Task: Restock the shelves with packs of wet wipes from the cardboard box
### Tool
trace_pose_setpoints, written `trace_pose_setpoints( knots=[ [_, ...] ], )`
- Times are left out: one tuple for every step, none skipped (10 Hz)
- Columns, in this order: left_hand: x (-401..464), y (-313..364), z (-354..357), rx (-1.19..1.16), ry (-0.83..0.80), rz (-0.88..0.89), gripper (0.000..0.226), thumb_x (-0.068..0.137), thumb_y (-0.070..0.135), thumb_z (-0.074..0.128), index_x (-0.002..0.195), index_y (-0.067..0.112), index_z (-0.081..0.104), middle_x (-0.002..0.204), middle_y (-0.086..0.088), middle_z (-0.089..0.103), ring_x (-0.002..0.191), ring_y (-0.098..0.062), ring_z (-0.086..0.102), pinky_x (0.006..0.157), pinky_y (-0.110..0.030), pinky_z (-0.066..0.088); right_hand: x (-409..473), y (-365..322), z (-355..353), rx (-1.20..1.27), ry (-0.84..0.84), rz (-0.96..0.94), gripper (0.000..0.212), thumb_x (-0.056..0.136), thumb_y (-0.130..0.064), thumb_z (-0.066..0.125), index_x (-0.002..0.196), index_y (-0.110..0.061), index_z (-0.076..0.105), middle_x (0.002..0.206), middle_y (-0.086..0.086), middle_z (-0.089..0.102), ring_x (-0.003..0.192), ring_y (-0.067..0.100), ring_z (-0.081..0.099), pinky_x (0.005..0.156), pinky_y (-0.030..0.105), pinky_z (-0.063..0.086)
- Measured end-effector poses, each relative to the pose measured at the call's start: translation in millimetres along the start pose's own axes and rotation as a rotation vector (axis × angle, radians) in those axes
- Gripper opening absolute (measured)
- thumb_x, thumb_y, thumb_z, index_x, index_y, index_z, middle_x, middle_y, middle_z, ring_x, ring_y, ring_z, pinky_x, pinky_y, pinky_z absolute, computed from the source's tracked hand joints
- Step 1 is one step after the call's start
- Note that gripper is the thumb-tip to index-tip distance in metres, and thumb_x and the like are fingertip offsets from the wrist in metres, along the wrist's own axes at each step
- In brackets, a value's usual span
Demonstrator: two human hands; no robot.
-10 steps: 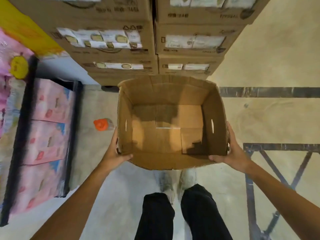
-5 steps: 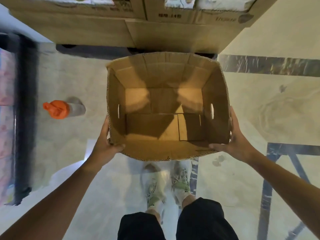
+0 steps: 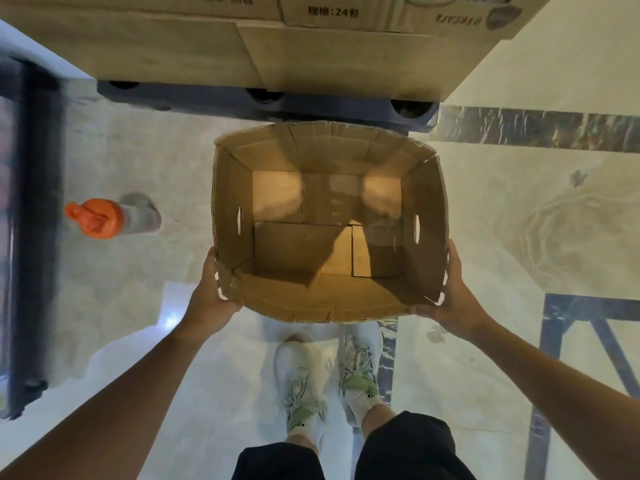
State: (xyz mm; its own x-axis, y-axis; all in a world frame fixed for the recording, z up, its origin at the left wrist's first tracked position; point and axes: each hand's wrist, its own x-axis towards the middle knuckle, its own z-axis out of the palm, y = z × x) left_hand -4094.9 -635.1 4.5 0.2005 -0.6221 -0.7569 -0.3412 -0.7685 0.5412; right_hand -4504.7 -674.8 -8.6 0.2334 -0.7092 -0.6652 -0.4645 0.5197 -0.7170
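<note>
An open brown cardboard box [image 3: 325,306] hangs in front of me, above the floor and my feet. Its inside shows only bare cardboard flaps; no wet wipe packs are visible in it. My left hand [image 3: 207,296] grips the near left corner of the box from outside. My right hand [image 3: 453,292] grips the near right corner, thumb along the front rim. The shelf [image 3: 31,237] is a dark blurred frame at the left edge.
Stacked printed cartons [image 3: 242,46] on a dark pallet [image 3: 263,102] stand straight ahead, close behind the box. A bottle with an orange cap [image 3: 100,218] stands on the floor to the left. A dark metal frame [image 3: 568,327] is at the lower right.
The view has tilted downward and the box has come lower toward the floor. The pink packs on the left shelf have left the view. Both hands keep their hold.
</note>
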Motion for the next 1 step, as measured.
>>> trace_pose_setpoints(
  knots=[
    [-10.2,9.5,-8.6,0.010,0.025,-0.049,0.096,0.083,-0.001,0.075,0.155,0.033,0.022,0.151,0.015,0.038,0.136,-0.022,0.043,0.095,-0.034,0.044,-8.2,-8.6,-4.5,-0.053,0.054,0.069,0.124,0.070,-0.026,0.088,0.154,-0.042,-0.002,0.161,-0.013,0.020,0.140,0.031,0.038,0.109,0.051,0.044]
  ],
)
